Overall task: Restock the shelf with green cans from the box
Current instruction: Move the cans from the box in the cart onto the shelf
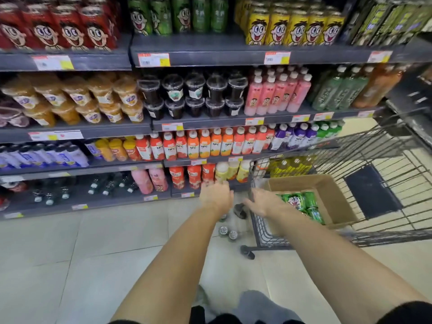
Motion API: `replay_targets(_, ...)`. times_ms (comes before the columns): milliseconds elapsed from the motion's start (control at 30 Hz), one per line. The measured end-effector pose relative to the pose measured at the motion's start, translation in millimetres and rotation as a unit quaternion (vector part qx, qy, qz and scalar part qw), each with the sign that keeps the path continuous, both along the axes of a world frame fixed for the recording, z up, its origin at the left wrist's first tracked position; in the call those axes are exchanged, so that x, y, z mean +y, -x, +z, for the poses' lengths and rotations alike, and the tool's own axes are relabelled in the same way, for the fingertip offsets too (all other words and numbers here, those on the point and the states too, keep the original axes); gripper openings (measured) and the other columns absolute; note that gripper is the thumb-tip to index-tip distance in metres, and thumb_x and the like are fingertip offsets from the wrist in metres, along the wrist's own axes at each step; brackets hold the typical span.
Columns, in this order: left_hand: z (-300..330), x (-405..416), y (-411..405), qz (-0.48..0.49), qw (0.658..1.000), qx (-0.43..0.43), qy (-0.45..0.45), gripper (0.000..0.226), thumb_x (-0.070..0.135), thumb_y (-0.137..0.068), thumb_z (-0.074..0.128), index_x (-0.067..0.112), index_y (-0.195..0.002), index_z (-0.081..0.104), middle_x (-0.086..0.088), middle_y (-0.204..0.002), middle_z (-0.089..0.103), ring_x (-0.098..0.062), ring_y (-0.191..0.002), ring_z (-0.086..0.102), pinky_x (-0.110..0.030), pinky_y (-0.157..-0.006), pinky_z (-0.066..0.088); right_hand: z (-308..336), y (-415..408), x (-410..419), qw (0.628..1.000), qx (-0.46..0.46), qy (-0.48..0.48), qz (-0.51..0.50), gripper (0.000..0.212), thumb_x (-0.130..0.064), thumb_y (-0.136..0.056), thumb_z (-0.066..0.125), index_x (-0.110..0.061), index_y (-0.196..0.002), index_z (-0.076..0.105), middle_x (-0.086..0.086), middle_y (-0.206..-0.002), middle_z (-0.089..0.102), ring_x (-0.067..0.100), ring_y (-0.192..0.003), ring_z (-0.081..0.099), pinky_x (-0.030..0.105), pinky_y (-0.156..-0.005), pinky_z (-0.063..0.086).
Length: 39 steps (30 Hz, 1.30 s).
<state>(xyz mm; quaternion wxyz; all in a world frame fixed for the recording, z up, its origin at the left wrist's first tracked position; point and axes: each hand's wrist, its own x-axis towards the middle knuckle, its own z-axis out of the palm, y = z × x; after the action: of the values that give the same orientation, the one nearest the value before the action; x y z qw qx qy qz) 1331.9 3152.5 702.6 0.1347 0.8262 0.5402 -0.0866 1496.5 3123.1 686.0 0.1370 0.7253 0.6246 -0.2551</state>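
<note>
Meanwhile both arms stretch forward: left hand (216, 195) and right hand (261, 202) loosely spread, empty.

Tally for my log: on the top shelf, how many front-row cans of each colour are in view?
Front row of the top shelf, counting those cut off by the frame edge:
red cans: 4
green cans: 5
yellow cans: 5
Total: 14

Both hands reached forward, empty: left hand (216, 195) beside right hand (263, 202), green cans (301, 203) boxed just right.
</note>
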Motion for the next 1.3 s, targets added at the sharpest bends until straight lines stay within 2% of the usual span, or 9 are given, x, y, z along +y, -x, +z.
replay_targets(200, 1.8, -32.2, -69.7, -0.072, 0.997, 0.023, 0.001, 0.044, 0.037, -0.101, 0.031, 0.01, -0.128, 0.051, -0.013, -0.13, 0.056, -0.032, -0.122, 0.049, -0.047, -0.105, 0.033, -1.9, -62.1, -53.8, 0.995, 0.028, -0.022, -0.09, 0.064, -0.053, -0.099, 0.04, -0.003, -0.137, 0.047, 0.019, -0.139, 0.052, 0.032, -0.126, 0.05, 0.039, -0.101, 0.043)
replay_targets(300, 6.1, -43.3, -108.2, -0.084, 0.996, 0.01, 0.005, 0.044, 0.039, -0.101, 0.03, 0.01, -0.123, 0.055, -0.013, -0.123, 0.059, -0.032, -0.116, 0.053, -0.045, -0.101, 0.038, -0.7, -96.3, -85.7, 0.99, 0.034, -0.018, -0.135, 0.067, -0.056, -0.098, 0.04, -0.001, -0.135, 0.046, 0.02, -0.137, 0.052, 0.032, -0.124, 0.052, 0.035, -0.093, 0.042)
replay_targets(533, 8.5, -100.8, -211.4, -0.128, 0.992, 0.014, 0.014, 0.039, 0.039, -0.101, 0.034, 0.011, -0.11, 0.06, -0.011, -0.114, 0.065, -0.029, -0.104, 0.06, -0.039, -0.088, 0.041, -2.5, -184.4, -169.5, 0.974, 0.055, -0.016, -0.22, 0.064, -0.054, -0.099, 0.04, -0.002, -0.135, 0.048, 0.02, -0.138, 0.051, 0.033, -0.128, 0.049, 0.041, -0.104, 0.041)
replay_targets(633, 4.0, -126.5, -250.7, -0.146, 0.989, -0.002, 0.025, 0.039, 0.04, -0.101, 0.034, 0.011, -0.106, 0.059, -0.014, -0.114, 0.063, -0.03, -0.105, 0.06, -0.041, -0.091, 0.043, -1.3, -218.3, -198.5, 0.972, 0.048, -0.012, -0.231, 0.064, -0.051, -0.1, 0.038, -0.003, -0.141, 0.042, 0.021, -0.144, 0.044, 0.033, -0.133, 0.044, 0.041, -0.108, 0.038)
replay_targets(733, -0.9, -146.8, -285.2, -0.155, 0.988, 0.009, 0.021, 0.043, 0.041, -0.101, 0.033, 0.008, -0.112, 0.059, -0.016, -0.12, 0.061, -0.032, -0.111, 0.058, -0.042, -0.094, 0.042, 1.0, -248.5, -218.6, 0.97, 0.049, -0.026, -0.237, 0.065, -0.05, -0.101, 0.036, 0.0, -0.142, 0.039, 0.022, -0.146, 0.042, 0.033, -0.134, 0.042, 0.041, -0.108, 0.037)
replay_targets(1000, -8.0, -176.1, -340.4, -0.172, 0.983, 0.06, 0.007, 0.044, 0.042, -0.1, 0.032, 0.01, -0.122, 0.054, -0.014, -0.123, 0.059, -0.032, -0.114, 0.055, -0.042, -0.094, 0.04, -3.9, -303.6, -239.9, 0.959, 0.077, -0.063, -0.267, 0.061, -0.049, -0.101, 0.039, -0.001, -0.138, 0.043, 0.021, -0.14, 0.046, 0.034, -0.131, 0.044, 0.041, -0.106, 0.038)
replay_targets(1167, -12.9, -163.9, -370.7, -0.143, 0.988, 0.034, 0.05, 0.042, 0.042, -0.1, 0.032, 0.01, -0.111, 0.058, -0.013, -0.114, 0.063, -0.03, -0.105, 0.06, -0.039, -0.087, 0.045, -22.9, -320.8, -231.0, 0.953, 0.099, -0.078, -0.277, 0.058, -0.048, -0.1, 0.042, -0.003, -0.136, 0.046, 0.017, -0.136, 0.051, 0.032, -0.128, 0.047, 0.04, -0.103, 0.039)
replay_targets(1300, -17.6, -138.7, -401.7, -0.165, 0.985, 0.031, 0.044, 0.042, 0.042, -0.1, 0.033, 0.011, -0.107, 0.06, -0.012, -0.112, 0.064, -0.031, -0.104, 0.061, -0.039, -0.084, 0.046, -19.6, -361.8, -221.4, 0.944, 0.094, -0.075, -0.308, 0.053, -0.05, -0.098, 0.045, -0.006, -0.125, 0.056, 0.015, -0.125, 0.059, 0.032, -0.116, 0.056, 0.038, -0.095, 0.046)
